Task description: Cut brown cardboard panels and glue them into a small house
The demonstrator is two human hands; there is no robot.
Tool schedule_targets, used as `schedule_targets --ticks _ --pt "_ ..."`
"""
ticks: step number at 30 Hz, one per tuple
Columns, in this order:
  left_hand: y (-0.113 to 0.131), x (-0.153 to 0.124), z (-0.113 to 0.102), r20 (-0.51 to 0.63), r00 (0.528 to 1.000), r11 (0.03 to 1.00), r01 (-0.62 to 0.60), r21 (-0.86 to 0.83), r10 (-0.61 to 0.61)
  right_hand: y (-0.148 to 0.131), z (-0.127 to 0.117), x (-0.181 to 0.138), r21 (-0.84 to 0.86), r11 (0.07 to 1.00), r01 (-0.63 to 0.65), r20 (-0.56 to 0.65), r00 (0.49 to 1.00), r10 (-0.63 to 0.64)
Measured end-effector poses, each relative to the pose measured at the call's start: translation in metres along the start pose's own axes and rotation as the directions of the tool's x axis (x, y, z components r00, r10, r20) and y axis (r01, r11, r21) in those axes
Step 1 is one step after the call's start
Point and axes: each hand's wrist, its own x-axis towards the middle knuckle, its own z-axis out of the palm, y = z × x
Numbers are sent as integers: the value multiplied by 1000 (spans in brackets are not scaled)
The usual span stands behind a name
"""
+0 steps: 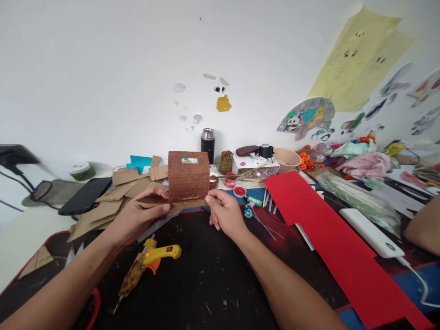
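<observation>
A brown cardboard box (188, 178) with a rectangular slot near its top is held up at the middle of the table. My left hand (139, 213) grips the box's lower left edge between thumb and fingers. At its lower right corner, my right hand (225, 213) pinches the edge, with the other fingers curled. Below the left hand lies a yellow hot glue gun (147, 263), its nozzle toward the front and a small orange light glowing. Red-handled scissors (94, 307) are partly hidden by my left forearm.
Cut cardboard pieces (113, 197) are heaped at left beside a black phone-like slab (85, 195). Red card (319, 229) and a white power strip (371, 233) lie at right. Behind are a black flask (207, 145) and red paint pots (239, 191). Another person's arm (424, 224) enters at right.
</observation>
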Motion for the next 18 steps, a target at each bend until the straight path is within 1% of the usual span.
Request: schedule_targets --ticks 9,12,18 --pt "0 0 -2 -16 999 999 34 -17 -34 1 0 0 34 999 -36 10 999 35" --pt "-1 -1 -4 -25 998 999 52 -4 -52 1 1 0 38 999 -36 10 999 36" --pt "-1 -1 -4 -74 997 998 43 51 -39 2 -1 1 25 999 -39 9 999 39"
